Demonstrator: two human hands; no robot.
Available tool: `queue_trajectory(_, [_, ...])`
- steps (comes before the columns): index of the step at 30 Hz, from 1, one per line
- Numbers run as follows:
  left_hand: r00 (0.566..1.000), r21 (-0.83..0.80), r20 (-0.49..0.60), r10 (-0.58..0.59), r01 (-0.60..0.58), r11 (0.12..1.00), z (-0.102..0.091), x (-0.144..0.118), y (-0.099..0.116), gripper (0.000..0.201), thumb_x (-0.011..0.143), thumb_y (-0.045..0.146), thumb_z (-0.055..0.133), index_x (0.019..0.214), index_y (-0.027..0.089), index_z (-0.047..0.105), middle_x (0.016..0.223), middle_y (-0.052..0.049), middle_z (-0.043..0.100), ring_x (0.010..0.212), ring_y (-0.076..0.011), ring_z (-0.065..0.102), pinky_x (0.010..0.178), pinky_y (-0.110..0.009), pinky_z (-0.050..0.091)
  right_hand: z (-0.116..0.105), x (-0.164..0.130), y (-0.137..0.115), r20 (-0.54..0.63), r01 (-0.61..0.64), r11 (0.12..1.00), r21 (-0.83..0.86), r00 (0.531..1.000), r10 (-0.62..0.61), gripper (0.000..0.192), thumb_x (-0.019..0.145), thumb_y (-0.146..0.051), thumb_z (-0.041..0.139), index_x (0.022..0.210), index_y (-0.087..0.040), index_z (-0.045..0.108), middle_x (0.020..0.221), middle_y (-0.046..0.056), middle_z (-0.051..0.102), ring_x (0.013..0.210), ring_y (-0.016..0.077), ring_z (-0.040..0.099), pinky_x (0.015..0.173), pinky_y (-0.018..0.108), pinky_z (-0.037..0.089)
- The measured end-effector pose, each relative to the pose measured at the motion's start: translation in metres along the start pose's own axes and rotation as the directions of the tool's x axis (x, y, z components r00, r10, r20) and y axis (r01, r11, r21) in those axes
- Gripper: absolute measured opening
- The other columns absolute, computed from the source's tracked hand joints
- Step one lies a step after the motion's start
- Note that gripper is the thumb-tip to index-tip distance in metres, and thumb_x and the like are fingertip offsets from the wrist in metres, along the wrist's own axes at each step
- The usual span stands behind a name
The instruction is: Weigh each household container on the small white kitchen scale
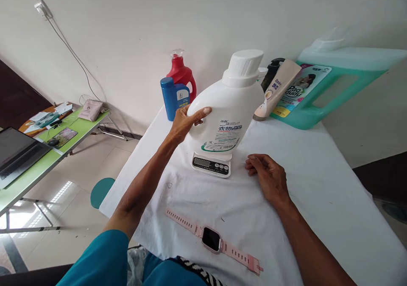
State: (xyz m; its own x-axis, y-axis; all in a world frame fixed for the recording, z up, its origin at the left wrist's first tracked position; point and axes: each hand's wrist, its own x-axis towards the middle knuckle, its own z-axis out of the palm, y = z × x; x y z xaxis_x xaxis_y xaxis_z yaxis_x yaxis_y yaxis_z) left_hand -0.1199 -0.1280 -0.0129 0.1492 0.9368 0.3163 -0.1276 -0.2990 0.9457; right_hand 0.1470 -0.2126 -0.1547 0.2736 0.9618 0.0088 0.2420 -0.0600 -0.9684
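Note:
My left hand (186,121) grips the left side of a large white detergent bottle (230,107) with a white cap. The bottle stands on a small white digital kitchen scale (211,165) on the white-covered table (318,192). Resting flat on the cloth just right of the scale, my right hand (269,176) has loosely curled fingers and holds nothing. A pink smartwatch (212,239) lies stretched out on the cloth near the table's front edge.
Behind the scale stand a blue bottle (173,97) and a red bottle (181,74). A large green jug (333,88) and a beige tube (276,91) lean at the back right. A green side table (38,163) with a laptop (15,152) is at left; a teal stool (101,191) stands below.

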Motion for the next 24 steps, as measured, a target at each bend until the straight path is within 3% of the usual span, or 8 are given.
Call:
queue_trajectory(4, [0.996, 0.134, 0.050, 0.067, -0.073, 0.988, -0.008, -0.009, 0.011, 0.062, 0.073, 0.077, 0.083, 0.083, 0.018, 0.067, 0.080, -0.003, 0.062, 0.078, -0.0170, 0.060, 0.075, -0.032, 0.050, -0.001, 0.010, -0.011, 0.022, -0.075, 0.993, 0.088, 0.997, 0.074, 0.057, 0.079, -0.079, 0.072, 0.090, -0.022, 0.072, 0.100, 0.008, 0.076, 0.083, 0.0225, 0.072, 0.075, 0.037, 0.063])
queue_trajectory(9, [0.988, 0.210, -0.055, 0.147, -0.133, 0.969, -0.015, -0.023, -0.001, 0.060, 0.089, 0.081, 0.063, 0.094, 0.022, 0.069, 0.099, -0.007, 0.068, 0.098, -0.0229, 0.064, 0.089, -0.036, 0.053, 0.014, 0.023, -0.029, -0.145, 0.028, 0.986, 0.164, 0.989, -0.004, 0.059, 0.084, -0.080, 0.068, 0.099, -0.023, 0.073, 0.110, 0.009, 0.076, 0.100, 0.0247, 0.073, 0.085, 0.038, 0.065])
queue_trajectory(12, [0.959, 0.171, -0.255, 0.122, -0.080, 0.982, -0.024, -0.036, -0.033, 0.064, 0.099, 0.081, 0.045, 0.085, 0.022, 0.065, 0.090, -0.006, 0.065, 0.088, -0.0196, 0.061, 0.085, -0.033, 0.051, 0.028, 0.023, -0.023, -0.224, 0.062, 0.981, 0.183, 0.974, -0.020, 0.060, 0.087, -0.081, 0.060, 0.099, -0.023, 0.069, 0.110, 0.010, 0.075, 0.103, 0.0255, 0.073, 0.086, 0.039, 0.064])
queue_trajectory(15, [0.906, 0.172, -0.422, 0.015, 0.063, 0.983, -0.037, -0.052, -0.068, 0.067, 0.097, 0.080, 0.050, 0.067, 0.021, 0.056, 0.067, -0.001, 0.050, 0.067, -0.0150, 0.049, 0.070, -0.030, 0.044, 0.034, 0.018, -0.008, -0.235, 0.046, 0.990, 0.133, 0.972, -0.014, 0.057, 0.088, -0.079, 0.058, 0.094, -0.023, 0.067, 0.101, 0.010, 0.075, 0.091, 0.0247, 0.073, 0.085, 0.041, 0.062])
queue_trajectory(19, [0.899, 0.206, -0.430, -0.087, 0.191, 0.960, -0.050, -0.065, -0.097, 0.068, 0.094, 0.078, 0.057, 0.059, 0.020, 0.051, 0.059, 0.000, 0.047, 0.058, -0.0128, 0.042, 0.062, -0.030, 0.037, 0.033, 0.013, 0.001, -0.202, 0.039, 0.996, 0.079, 0.979, -0.023, 0.052, 0.086, -0.074, 0.061, 0.093, -0.023, 0.068, 0.090, 0.008, 0.075, 0.082, 0.0242, 0.071, 0.080, 0.040, 0.060])
queue_trajectory(24, [0.910, 0.240, -0.403, -0.093, 0.204, 0.949, -0.051, -0.065, -0.103, 0.062, 0.093, 0.071, 0.063, 0.059, 0.021, 0.050, 0.059, 0.001, 0.047, 0.057, -0.0119, 0.042, 0.061, -0.030, 0.037, 0.031, 0.011, -0.002, -0.171, 0.047, 0.998, 0.033, 0.984, -0.041, 0.050, 0.087, -0.072, 0.058, 0.095, -0.023, 0.068, 0.091, 0.008, 0.075, 0.084, 0.0249, 0.072, 0.083, 0.041, 0.058])
